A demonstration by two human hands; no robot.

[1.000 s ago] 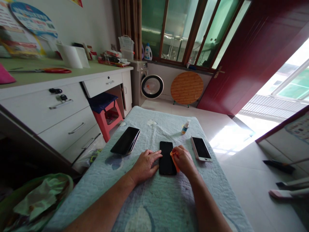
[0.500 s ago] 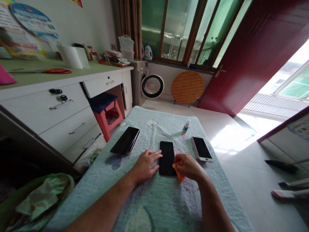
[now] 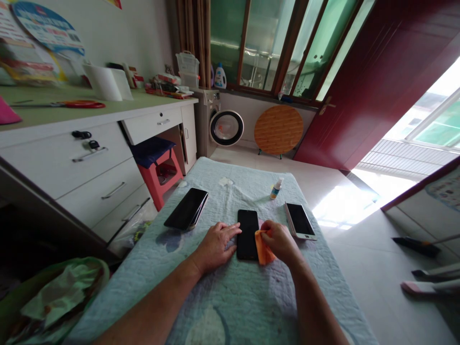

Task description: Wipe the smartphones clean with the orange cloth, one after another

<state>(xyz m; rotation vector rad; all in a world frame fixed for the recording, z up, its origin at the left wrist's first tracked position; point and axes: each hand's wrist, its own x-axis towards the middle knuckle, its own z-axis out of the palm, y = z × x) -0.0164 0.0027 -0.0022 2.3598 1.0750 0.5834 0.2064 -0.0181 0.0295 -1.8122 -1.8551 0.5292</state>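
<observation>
A black phone (image 3: 247, 232) lies face up in the middle of a pale blue quilted cloth (image 3: 230, 297). My left hand (image 3: 215, 247) rests flat beside the phone's left edge, fingers stretched out and touching it. My right hand (image 3: 278, 241) is closed on a small orange cloth (image 3: 263, 250) that lies against the phone's right edge. Two stacked dark phones (image 3: 187, 208) lie to the left. A phone with a white rim (image 3: 300, 221) lies to the right. A small spray bottle (image 3: 276, 189) stands behind it.
White drawers (image 3: 93, 163) and a red stool (image 3: 158, 175) stand at the left. A washing machine (image 3: 221, 125) and a round wooden board (image 3: 278, 130) are at the back. A green bag (image 3: 53, 297) sits at lower left. Sunlit floor lies to the right.
My right hand slid the orange cloth down along the phone's right side, then back up a little. The left hand stayed in place.
</observation>
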